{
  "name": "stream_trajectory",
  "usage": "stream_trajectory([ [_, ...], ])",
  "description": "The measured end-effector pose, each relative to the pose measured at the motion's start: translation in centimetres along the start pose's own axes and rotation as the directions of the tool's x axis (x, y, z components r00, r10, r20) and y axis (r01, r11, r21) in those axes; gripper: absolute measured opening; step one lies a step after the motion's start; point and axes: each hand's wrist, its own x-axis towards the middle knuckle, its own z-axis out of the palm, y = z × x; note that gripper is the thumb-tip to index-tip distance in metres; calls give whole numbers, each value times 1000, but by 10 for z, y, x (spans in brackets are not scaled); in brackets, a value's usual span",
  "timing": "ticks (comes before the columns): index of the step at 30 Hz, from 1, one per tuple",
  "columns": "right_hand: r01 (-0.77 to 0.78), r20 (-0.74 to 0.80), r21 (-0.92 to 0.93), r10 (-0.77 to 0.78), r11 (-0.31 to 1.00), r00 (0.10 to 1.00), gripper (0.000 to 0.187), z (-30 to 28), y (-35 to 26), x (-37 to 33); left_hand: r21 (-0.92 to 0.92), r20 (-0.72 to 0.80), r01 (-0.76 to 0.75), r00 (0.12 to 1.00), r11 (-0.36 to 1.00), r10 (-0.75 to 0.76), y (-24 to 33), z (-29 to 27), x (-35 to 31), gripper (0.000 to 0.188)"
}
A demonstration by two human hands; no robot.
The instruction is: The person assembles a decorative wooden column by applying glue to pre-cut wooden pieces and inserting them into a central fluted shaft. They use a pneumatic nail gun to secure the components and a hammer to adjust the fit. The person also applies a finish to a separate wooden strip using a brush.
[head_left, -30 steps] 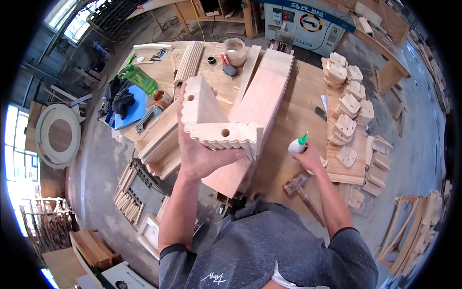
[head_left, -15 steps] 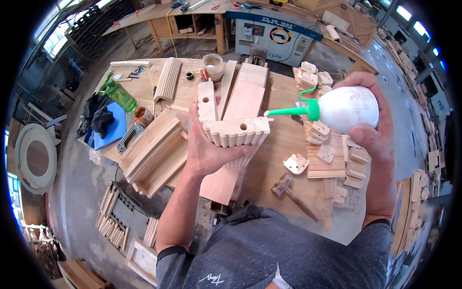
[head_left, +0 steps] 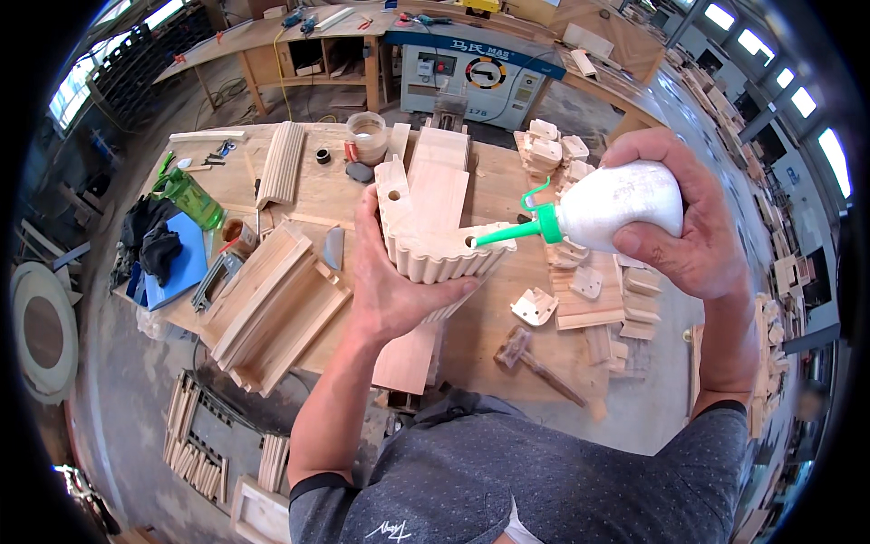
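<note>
My left hand grips an L-shaped fluted wooden piece, holding it up above a long pale board. Round holes show in the end faces of both its arms. In my right hand is a white squeeze bottle, tipped sideways with its green nozzle pointing left. The nozzle's tip is at the hole in the right-hand arm of the piece; whether it enters the hole I cannot tell.
A wooden mallet and a small drilled block lie to the right, near stacked wooden parts. At left are a moulded wooden trough, a green bottle and a fluted strip. An open jar stands farther back.
The bottle has come left and its nozzle tip down, from above the piece's edge to the hole. The piece stays in my left hand, and the whole view has shifted slightly.
</note>
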Motion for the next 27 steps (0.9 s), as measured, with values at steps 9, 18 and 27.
stream_trajectory([
  [9, 31, 45, -83, -28, 996, 999, 54, -4, -19, 6, -163, 18, 6, 1000, 987, -4, -9, 3, 1, 127],
  [18, 105, 81, -185, -92, 977, 992, 54, -6, -27, 9, -88, 13, 17, 1000, 996, -16, -10, 2, 0, 128],
  [27, 225, 137, -263, -195, 938, 971, 51, -6, -38, 19, -79, 13, 28, 1000, 996, -27, -9, 2, -1, 130],
])
